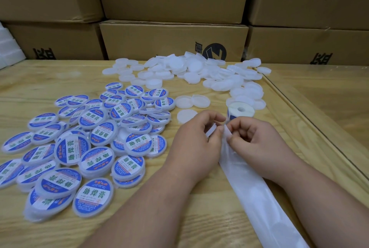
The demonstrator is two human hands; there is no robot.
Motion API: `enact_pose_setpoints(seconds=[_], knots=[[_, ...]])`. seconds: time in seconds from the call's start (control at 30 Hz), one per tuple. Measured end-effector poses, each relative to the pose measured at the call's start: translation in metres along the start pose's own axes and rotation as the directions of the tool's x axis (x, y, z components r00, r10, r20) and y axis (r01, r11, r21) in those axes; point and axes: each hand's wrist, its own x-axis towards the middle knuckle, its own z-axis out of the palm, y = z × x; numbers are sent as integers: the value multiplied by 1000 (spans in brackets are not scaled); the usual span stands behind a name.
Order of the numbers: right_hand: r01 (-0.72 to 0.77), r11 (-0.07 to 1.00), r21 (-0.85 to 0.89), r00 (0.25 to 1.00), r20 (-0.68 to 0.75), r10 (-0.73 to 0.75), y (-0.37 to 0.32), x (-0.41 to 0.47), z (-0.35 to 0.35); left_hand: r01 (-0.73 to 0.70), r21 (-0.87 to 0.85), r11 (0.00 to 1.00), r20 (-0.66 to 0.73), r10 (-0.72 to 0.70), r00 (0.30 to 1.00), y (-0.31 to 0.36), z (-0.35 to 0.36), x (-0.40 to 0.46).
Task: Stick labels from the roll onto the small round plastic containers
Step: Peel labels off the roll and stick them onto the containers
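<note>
Labelled tubs (95, 166) are piling up from nine o'clock down to seven, blue-and-white stickers facing up, some leaning on their neighbours. Centre stage, the left hand (196, 142) is curling its fingers and pinching the strip (247, 186) at its upper end, and the right hand (257, 140) is pinching right beside it, fingertips nearly touching, working at a label edge; whether a label is coming free I cannot tell. The strip itself is trailing from the hands down to five o'clock, thin, glossy and floppy, so it looks ready to slide or crease; judging by that, the best hold is at the very edge, with a fingernail. The roll (240, 111) is standing on end just beyond the hands at one o'clock, light enough to tip if tugged. Three bare tubs (186, 116) are lying flat at twelve, nearest one just beside the left hand, an easy target. The blank heap (201, 70) is crowding the desk (199, 217) from twelve to two, hemming the roll in. Boxes (173, 42) are walling off the back.
</note>
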Motion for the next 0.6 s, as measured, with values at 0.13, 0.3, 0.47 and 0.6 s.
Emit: enact_pose_setpoints(seconds=[0.13, 0.3, 0.47, 0.6], knots=[[-28, 1000, -13, 1000, -15, 28, -1, 0, 0, 46, 17, 999, -88, -45, 995, -5, 1, 3], [-64, 998, -6, 998, -15, 64, -1, 0, -2, 88, -12, 996, -223, -89, 971, -9, -1, 6], [-81, 997, -14, 996, -36, 81, -2, 0, -1, 65, -86, 994, -333, -90, 939, -9, -3, 7], [-73, 997, 0, 997, -33, 73, -2, -1, -2, 46, -142, 989, -371, -96, 924, -4, -5, 6]])
